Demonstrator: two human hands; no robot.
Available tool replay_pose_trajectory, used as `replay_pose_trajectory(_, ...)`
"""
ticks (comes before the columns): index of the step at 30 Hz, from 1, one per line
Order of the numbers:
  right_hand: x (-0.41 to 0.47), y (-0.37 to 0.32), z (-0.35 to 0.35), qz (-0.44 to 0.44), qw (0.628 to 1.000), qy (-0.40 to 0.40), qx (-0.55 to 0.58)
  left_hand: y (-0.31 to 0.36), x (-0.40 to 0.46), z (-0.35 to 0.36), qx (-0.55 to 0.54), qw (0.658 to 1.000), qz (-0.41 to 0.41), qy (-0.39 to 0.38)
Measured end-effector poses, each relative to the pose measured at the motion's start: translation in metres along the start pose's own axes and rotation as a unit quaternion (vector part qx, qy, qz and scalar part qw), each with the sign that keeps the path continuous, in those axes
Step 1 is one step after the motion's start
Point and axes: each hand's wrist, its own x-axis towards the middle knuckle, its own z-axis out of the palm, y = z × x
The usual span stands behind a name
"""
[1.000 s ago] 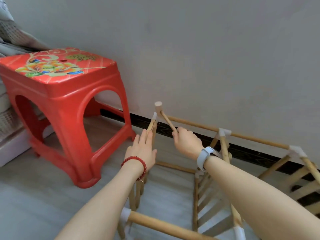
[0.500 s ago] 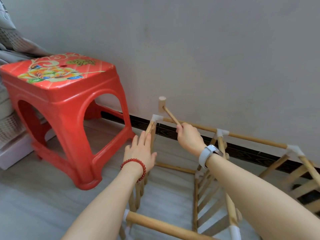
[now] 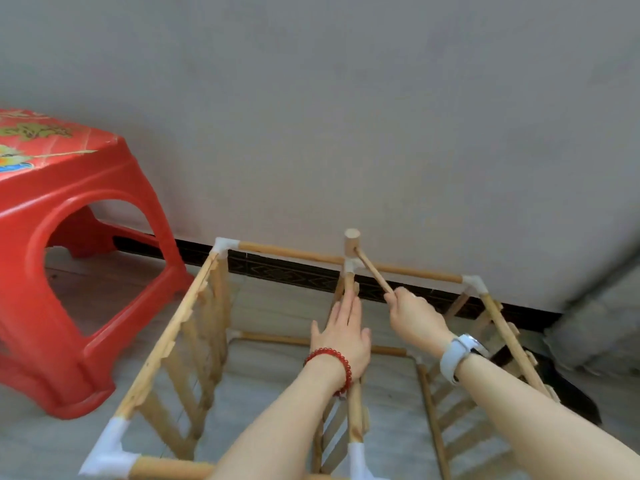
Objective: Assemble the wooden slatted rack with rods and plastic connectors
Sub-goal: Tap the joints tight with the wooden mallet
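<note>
Pale wooden rack [image 3: 207, 327], glossy red plastic stool [image 3: 86, 216], white plastic connectors [image 3: 225, 244]

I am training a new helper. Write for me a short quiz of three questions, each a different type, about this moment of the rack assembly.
1. True or false: the left hand grips the wooden mallet.
2. Multiple choice: the mallet head is above which part of the rack?
A) the white connector in the middle of the back rod
B) the white corner connector nearest the red stool
C) a rod on the floor
3. Fill the gap: the right hand holds the mallet by its ____.

Key:
1. False; the left hand lies flat, fingers straight, on a middle rod of the rack.
2. A
3. handle
</note>
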Motion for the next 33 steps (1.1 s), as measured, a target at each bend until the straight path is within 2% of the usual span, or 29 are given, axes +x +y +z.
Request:
replay_pose_trajectory(1, 0.003, 0.003, 0.001, -0.027, 0.999, 0.012, -0.014, -0.002, 0.0, 0.004, -0.005, 1.0, -0.007, 0.001)
replay_pose_trajectory(4, 0.003, 0.0, -0.008, -0.089, 0.985, 0.124, 0.083, -0.001, 0.002, 0.005, 0.034, 0.999, -0.009, 0.008)
replay_pose_trajectory(5, 0.006, 0.0, -0.007, -0.086, 0.984, 0.124, 0.098, 0.0, 0.001, 0.004, 0.035, 0.999, -0.011, 0.011)
replay_pose_trajectory(8, 0.009, 0.007, 0.003, -0.028, 0.999, -0.006, 0.024, 0.003, -0.002, 0.005, 0.028, 0.999, -0.016, 0.006)
replay_pose_trajectory(9, 0.009, 0.01, 0.005, -0.034, 0.999, 0.005, -0.002, 0.002, -0.003, 0.006, 0.03, 0.999, -0.016, 0.004)
replay_pose_trajectory(12, 0.008, 0.017, -0.002, -0.078, 0.991, 0.108, 0.003, 0.002, 0.0, 0.002, 0.044, 0.999, -0.016, 0.009)
replay_pose_trajectory(13, 0.008, 0.019, -0.001, -0.075, 0.993, 0.093, -0.012, 0.002, 0.0, 0.002, 0.047, 0.999, -0.015, 0.007)
replay_pose_trajectory(15, 0.007, 0.026, -0.002, -0.043, 0.998, 0.001, -0.044, 0.004, 0.0, 0.002, 0.069, 0.997, -0.015, -0.001)
replay_pose_trajectory(17, 0.006, 0.035, -0.01, -0.04, 0.999, -0.009, -0.004, 0.004, 0.001, -0.002, 0.104, 0.994, -0.019, 0.001)
replay_pose_trajectory(19, 0.007, 0.05, -0.027, -0.031, 0.998, 0.036, 0.049, 0.009, 0.005, -0.004, 0.142, 0.99, -0.017, 0.02)
replay_pose_trajectory(23, 0.013, 0.092, -0.072, 0.038, 0.991, 0.119, 0.041, 0.037, 0.019, -0.005, 0.162, 0.984, 0.006, 0.076)
replay_pose_trajectory(26, 0.006, 0.117, -0.095, 0.08, 0.96, 0.249, 0.102, 0.05, 0.033, 0.001, 0.179, 0.981, -0.004, 0.078)
replay_pose_trajectory(27, 0.001, 0.124, -0.095, 0.105, 0.955, 0.259, 0.101, 0.048, 0.036, 0.005, 0.194, 0.978, -0.022, 0.068)
replay_pose_trajectory(28, -0.001, 0.132, -0.088, 0.13, 0.959, 0.237, 0.085, 0.043, 0.037, 0.009, 0.218, 0.973, -0.039, 0.06)
replay_pose_trajectory(30, -0.003, 0.148, -0.07, 0.186, 0.976, 0.11, 0.039, 0.035, 0.035, 0.018, 0.26, 0.963, -0.049, 0.053)
replay_pose_trajectory(31, -0.001, 0.155, -0.064, 0.203, 0.975, 0.085, 0.023, 0.033, 0.035, 0.02, 0.266, 0.961, -0.045, 0.054)
replay_pose_trajectory(32, 0.0, 0.159, -0.063, 0.202, 0.974, 0.102, 0.027, 0.033, 0.035, 0.021, 0.265, 0.962, -0.041, 0.054)
replay_pose_trajectory(33, 0.0, 0.16, -0.064, 0.189, 0.969, 0.154, 0.045, 0.035, 0.035, 0.021, 0.263, 0.963, -0.04, 0.053)
